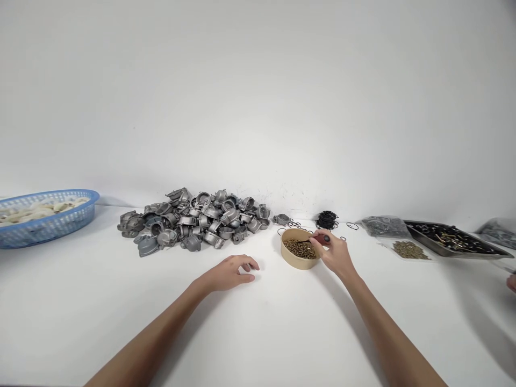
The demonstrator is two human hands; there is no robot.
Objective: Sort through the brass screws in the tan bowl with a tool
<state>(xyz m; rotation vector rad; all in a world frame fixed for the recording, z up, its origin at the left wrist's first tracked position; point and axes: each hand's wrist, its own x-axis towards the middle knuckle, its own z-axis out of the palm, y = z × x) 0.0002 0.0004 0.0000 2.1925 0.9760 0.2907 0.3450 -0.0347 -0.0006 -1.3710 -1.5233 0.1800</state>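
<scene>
Small brass-coloured screws fill the round tan paper bowl just under your right hand. Your fingers there pinch a small dark-tipped tool or part over the bowl's near-right rim; it is too small to tell what it is, and whether its tip touches the screws cannot be told. Your left hand rests slack on the white tabletop, fingers curled and holding nothing, well apart from the bowl on its other side.

Beyond your left hand lies a heap of grey cast-metal housings; single pieces in it are hard to separate. Behind your right-hand grip sit a coil of thin black rubber rings and a few loose rings. Farther out from that grip, a clear bag of grey parts, a small pile of brass-coloured bits and a dark metal tray of mixed black and brass pieces blur together. Something grey beyond the tray is cut off, and so is a fingertip of another person at the frame's edge. Far beyond your left hand, a blue plastic mesh basket of pale pieces is cropped by the edge.

Bare tabletop lies between your two hands and toward you.
</scene>
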